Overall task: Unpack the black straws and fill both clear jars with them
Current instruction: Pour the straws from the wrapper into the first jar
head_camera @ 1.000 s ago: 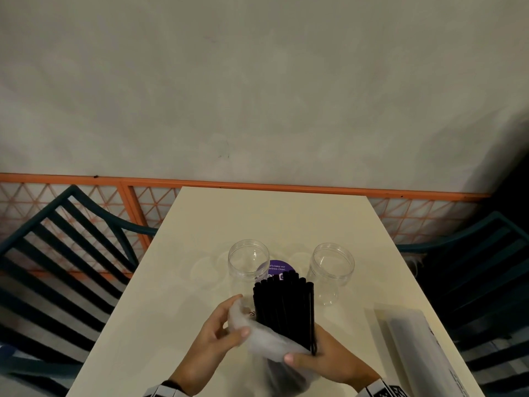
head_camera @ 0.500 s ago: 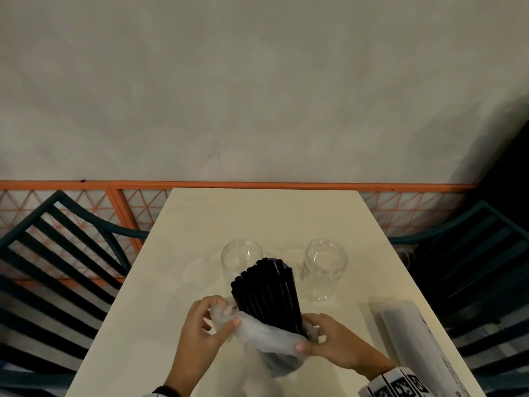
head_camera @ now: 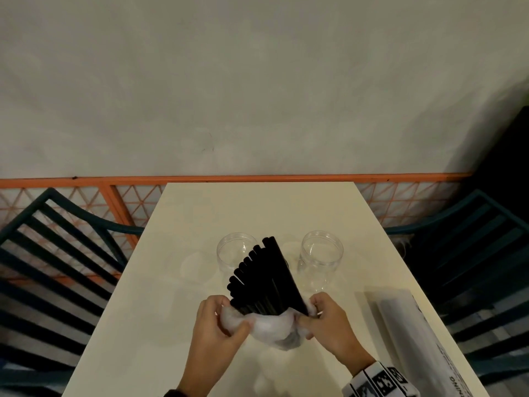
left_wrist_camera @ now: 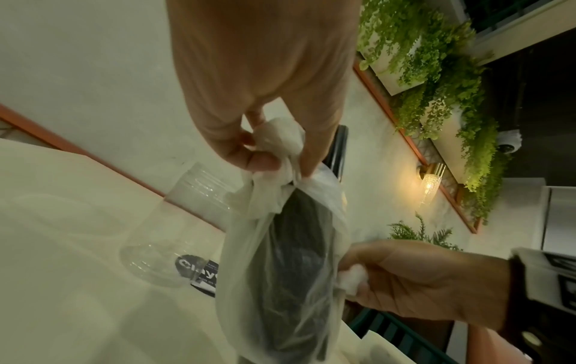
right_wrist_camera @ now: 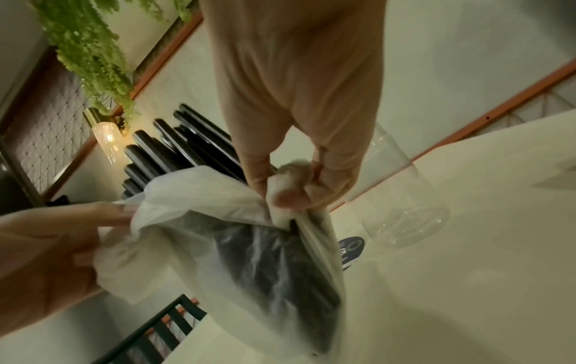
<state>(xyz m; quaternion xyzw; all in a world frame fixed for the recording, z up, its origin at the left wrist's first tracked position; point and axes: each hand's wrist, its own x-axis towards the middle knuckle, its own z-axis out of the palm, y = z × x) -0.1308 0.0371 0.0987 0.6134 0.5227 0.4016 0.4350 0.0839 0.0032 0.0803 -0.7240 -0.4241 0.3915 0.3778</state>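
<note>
A bundle of black straws (head_camera: 264,277) stands fanned out of a thin white plastic bag (head_camera: 272,328), leaning left. My left hand (head_camera: 226,322) grips the bag's left edge, bunched between thumb and fingers (left_wrist_camera: 265,157). My right hand (head_camera: 315,316) pinches the bag's right edge (right_wrist_camera: 290,194). The straws' lower ends show dark through the plastic bag (left_wrist_camera: 290,271) (right_wrist_camera: 274,253). Two clear jars stand open behind the bundle: the left jar (head_camera: 232,253) and the right jar (head_camera: 322,262). I see nothing inside either jar. The straw tips (right_wrist_camera: 165,147) rise above the bag.
The cream table (head_camera: 257,207) runs to an orange-framed lattice rail (head_camera: 114,196). Dark teal chairs stand left (head_camera: 57,239) and right (head_camera: 472,239). A long plastic-wrapped package (head_camera: 415,339) lies at the table's right front. A dark round sticker (left_wrist_camera: 193,266) lies by the jars.
Both hands have drawn the bag further down the straws. More straw length is bare, and the bundle has fanned and tilted to the left.
</note>
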